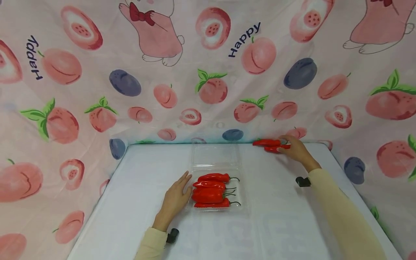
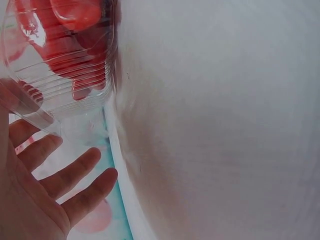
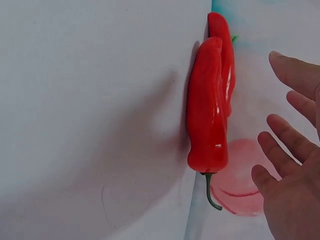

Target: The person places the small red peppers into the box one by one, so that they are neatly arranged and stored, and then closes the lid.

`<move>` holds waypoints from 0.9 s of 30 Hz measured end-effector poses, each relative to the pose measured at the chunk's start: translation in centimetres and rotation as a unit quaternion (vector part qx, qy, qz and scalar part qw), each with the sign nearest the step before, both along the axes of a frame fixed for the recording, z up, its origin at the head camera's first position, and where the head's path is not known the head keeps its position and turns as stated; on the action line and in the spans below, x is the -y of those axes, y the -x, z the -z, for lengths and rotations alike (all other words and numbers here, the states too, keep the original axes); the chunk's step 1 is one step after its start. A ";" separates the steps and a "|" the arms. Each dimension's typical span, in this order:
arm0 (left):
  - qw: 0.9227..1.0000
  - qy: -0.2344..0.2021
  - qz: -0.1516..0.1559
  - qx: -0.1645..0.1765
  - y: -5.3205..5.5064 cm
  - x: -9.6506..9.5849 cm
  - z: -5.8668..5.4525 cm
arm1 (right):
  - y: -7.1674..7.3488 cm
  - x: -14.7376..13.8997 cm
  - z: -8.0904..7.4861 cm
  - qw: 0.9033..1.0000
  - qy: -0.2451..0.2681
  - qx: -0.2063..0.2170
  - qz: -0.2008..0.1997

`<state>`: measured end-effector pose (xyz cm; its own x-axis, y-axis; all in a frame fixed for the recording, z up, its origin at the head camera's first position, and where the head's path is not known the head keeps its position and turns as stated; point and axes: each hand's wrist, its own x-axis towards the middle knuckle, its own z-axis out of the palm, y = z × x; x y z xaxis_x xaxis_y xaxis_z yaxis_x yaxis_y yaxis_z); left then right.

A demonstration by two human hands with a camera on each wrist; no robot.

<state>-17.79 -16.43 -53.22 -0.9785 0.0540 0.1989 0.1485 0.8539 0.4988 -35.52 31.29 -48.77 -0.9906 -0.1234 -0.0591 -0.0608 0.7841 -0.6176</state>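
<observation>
Several red chili peppers [image 1: 208, 195] with green stems lie side by side in a clear plastic clamshell box [image 1: 244, 191], its lid [image 1: 215, 155] folded back. Along the box's left side is my left hand [image 1: 174, 199], fingers spread, the thumb side at the box wall [image 2: 60, 95]. At the table's back edge, two more peppers lie together, a rear one [image 1: 264, 143] and a front one [image 1: 273, 149]. My right hand [image 1: 295, 149] reaches over their stem ends. In the right wrist view its fingers [image 3: 285, 145] are spread and loosely bent, with a gap to the front pepper [image 3: 207, 110].
The white table [image 1: 279, 216] ends at a hanging cloth [image 1: 182, 79] printed with peaches and rabbits. A black wrist camera [image 1: 303, 181] sits by the right cuff, another camera [image 1: 173, 235] by the left.
</observation>
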 end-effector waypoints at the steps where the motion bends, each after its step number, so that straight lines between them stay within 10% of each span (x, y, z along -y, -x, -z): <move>1: 1.000 0.000 0.000 0.000 0.0 0.0 0.0 | 0.1 -0.1 0.1 1.000 -0.001 0.004 0.002; 27: 1.000 -0.009 -0.009 0.024 0.0 0.0 -0.1 | 2.2 -1.1 1.8 0.998 0.001 0.065 -0.002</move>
